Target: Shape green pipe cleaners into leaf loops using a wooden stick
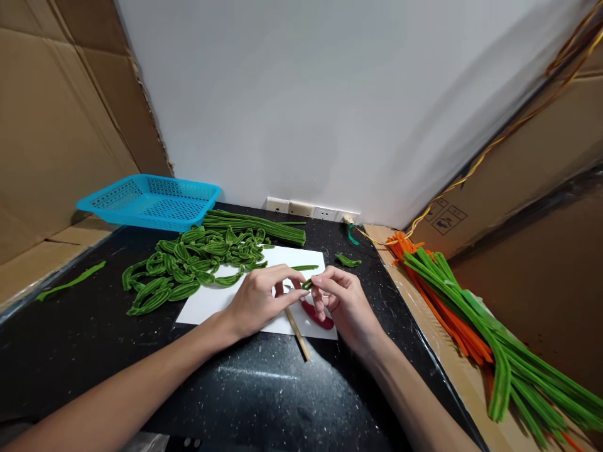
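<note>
Between the fingertips of both hands is a short piece of green pipe cleaner point(307, 284), bent into a small loop. My left hand point(266, 295) pinches its left end, with thumb and index finger curved round. My right hand point(346, 301) pinches the other end. Both are held over a white sheet of paper point(207, 307). Beneath the hands lie a thin wooden stick point(298, 333) and a red-handled tool point(318, 315), its working end mostly hidden. One straight green pipe cleaner piece point(305, 267) rests on the paper just behind the hands.
A pile of green leaf-shaped pipe cleaner loops point(188, 257) lies left, before a green bundle point(264, 226). A blue basket point(160, 204) stands back left. Single pieces lie at far left point(73, 280) and right point(348, 260). Green point(490, 333) and orange point(447, 320) bundles lie right, on cardboard.
</note>
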A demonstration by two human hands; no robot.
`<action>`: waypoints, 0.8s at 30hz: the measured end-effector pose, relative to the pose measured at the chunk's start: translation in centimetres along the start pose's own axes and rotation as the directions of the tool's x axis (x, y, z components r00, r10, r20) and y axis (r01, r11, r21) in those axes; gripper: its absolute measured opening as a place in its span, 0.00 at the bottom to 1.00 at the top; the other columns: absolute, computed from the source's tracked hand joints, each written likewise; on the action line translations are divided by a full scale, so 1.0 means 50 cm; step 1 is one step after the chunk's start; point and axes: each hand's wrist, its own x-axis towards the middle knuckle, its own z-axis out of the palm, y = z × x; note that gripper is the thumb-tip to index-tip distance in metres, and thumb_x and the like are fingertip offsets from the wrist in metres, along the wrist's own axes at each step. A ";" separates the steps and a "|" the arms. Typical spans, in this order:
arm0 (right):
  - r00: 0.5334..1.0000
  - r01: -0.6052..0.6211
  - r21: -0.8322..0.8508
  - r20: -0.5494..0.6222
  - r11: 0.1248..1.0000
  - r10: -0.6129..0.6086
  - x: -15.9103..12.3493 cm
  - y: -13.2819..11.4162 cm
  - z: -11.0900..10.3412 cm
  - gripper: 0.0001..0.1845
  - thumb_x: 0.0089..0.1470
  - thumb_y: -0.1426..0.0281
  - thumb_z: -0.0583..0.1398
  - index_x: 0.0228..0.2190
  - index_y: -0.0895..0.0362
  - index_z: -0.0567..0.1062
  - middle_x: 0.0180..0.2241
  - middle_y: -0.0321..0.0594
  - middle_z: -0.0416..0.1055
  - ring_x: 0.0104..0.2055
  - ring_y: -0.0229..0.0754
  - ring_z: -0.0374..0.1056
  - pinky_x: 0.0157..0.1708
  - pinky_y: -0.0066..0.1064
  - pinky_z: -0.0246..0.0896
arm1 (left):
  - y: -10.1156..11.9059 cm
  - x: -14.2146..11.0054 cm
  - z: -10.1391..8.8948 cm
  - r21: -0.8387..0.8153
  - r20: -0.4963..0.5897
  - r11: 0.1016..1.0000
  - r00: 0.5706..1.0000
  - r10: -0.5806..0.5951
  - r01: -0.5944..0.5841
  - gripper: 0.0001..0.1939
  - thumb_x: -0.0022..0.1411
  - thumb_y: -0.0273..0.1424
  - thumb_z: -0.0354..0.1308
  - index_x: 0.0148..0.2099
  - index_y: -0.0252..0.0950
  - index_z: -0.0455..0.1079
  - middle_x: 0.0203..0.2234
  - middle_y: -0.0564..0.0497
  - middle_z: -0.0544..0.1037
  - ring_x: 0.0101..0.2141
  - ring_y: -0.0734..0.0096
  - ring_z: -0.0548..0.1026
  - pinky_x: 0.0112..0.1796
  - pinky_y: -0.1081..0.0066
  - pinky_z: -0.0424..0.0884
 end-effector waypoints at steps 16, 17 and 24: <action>0.963 0.269 -0.326 0.101 0.906 -0.249 0.002 -0.002 -0.012 0.17 0.50 0.58 0.73 0.36 0.54 0.79 0.26 0.36 0.78 0.21 0.39 0.72 0.22 0.31 0.70 | 0.001 0.007 0.003 -0.165 -0.060 0.976 0.986 -0.156 0.144 0.09 0.67 0.32 0.65 0.44 0.34 0.83 0.32 0.47 0.83 0.23 0.74 0.73 0.25 0.73 0.69; 0.959 0.284 -0.338 0.106 0.897 -0.263 0.001 -0.002 -0.011 0.17 0.51 0.58 0.73 0.37 0.54 0.79 0.27 0.37 0.78 0.22 0.40 0.73 0.23 0.31 0.71 | 0.002 0.008 0.002 -0.202 -0.058 0.964 0.980 -0.188 0.173 0.09 0.67 0.33 0.65 0.44 0.34 0.82 0.32 0.47 0.83 0.22 0.74 0.73 0.25 0.73 0.69; 0.906 0.407 -0.462 0.093 0.788 -0.413 -0.005 0.002 -0.013 0.15 0.54 0.64 0.72 0.43 0.53 0.81 0.32 0.38 0.80 0.29 0.41 0.77 0.27 0.30 0.74 | 0.023 0.026 -0.007 -0.491 0.133 0.801 0.938 -0.320 0.343 0.16 0.66 0.41 0.64 0.34 0.32 0.77 0.24 0.51 0.78 0.18 0.80 0.68 0.19 0.77 0.64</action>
